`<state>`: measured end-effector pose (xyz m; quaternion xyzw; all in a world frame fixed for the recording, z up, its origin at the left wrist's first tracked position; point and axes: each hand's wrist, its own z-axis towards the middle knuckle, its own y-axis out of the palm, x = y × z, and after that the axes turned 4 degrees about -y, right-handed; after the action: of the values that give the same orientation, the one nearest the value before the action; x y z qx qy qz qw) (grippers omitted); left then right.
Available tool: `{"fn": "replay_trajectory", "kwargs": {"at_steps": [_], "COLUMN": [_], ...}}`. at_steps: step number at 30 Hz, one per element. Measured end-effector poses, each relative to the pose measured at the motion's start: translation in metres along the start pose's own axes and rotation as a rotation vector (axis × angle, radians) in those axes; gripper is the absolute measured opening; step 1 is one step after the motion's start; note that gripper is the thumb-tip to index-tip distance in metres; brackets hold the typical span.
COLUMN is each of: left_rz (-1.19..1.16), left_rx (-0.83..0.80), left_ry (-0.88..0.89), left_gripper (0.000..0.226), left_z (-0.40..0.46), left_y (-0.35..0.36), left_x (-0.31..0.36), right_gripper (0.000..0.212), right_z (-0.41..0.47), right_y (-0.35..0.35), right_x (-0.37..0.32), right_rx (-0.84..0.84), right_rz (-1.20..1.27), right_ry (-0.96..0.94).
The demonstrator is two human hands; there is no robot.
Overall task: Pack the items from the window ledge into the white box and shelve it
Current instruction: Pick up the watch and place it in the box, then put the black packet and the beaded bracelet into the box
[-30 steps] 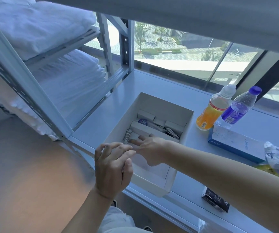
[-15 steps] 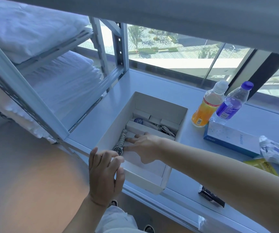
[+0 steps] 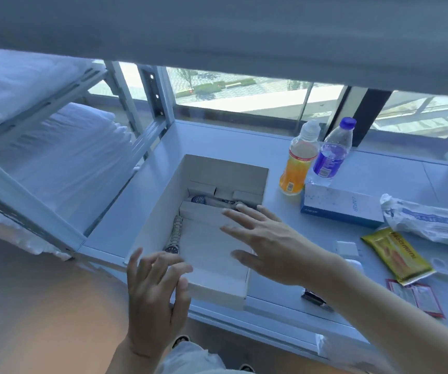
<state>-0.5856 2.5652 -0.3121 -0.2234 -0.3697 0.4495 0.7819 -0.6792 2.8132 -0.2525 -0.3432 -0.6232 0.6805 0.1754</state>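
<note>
Grey roller blind (image 3: 217, 31) drawn low across the top, with a strip of window (image 3: 244, 95) beneath showing sunlit pavement, hedges and a tree outside, split by a dark upright mullion (image 3: 371, 114). At left, a pale metal shelving rack (image 3: 141, 125) with slotted uprights, carrying folded white bedding (image 3: 55, 157) on two levels and standing against the end of the long white window ledge (image 3: 217, 141). Below, smooth floor (image 3: 41, 306) in a warm tan tone, everything else washed in cool bluish daylight.
</note>
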Motion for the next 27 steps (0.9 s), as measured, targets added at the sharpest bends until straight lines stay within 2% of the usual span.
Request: {"fn": "replay_trajectory", "kwargs": {"at_steps": [5, 9, 13, 16, 20, 24, 27], "left_rz": [-0.105, -0.205, -0.275, -0.239, -0.105, -0.024, 0.009], "left_rx": [-0.049, -0.105, -0.213, -0.310, -0.461, -0.537, -0.565], "left_ry": [0.136, 0.249, 0.324, 0.335, 0.257, 0.229, 0.224], "left_gripper": [0.034, 0.026, 0.019, 0.016, 0.024, 0.025, 0.022], "left_z": [0.035, 0.060, 0.070, 0.069, 0.068, 0.069, 0.069], "left_y": [0.006, 0.028, 0.053, 0.067, 0.077, 0.078, 0.078], "left_x": [0.040, 0.072, 0.113, 0.136, 0.142, 0.141, 0.143], "right_gripper": [0.058, 0.069, 0.065, 0.062, 0.062, 0.063, 0.063], "right_z": [-0.070, -0.125, -0.166, -0.189, -0.210, -0.214, -0.205], "right_y": [0.022, 0.048, 0.063, 0.066, 0.068, 0.072, 0.075], "right_x": [0.003, 0.006, 0.016, 0.024, 0.033, 0.038, 0.039], "right_rx": [0.174, 0.232, 0.271, 0.328, 0.387, 0.349, 0.317], "right_rz": [0.139, 0.338, 0.399, 0.451, 0.450, 0.432, 0.318], "right_ry": [0.165, 0.407, 0.587, 0.693, 0.753, 0.764, 0.713]}}
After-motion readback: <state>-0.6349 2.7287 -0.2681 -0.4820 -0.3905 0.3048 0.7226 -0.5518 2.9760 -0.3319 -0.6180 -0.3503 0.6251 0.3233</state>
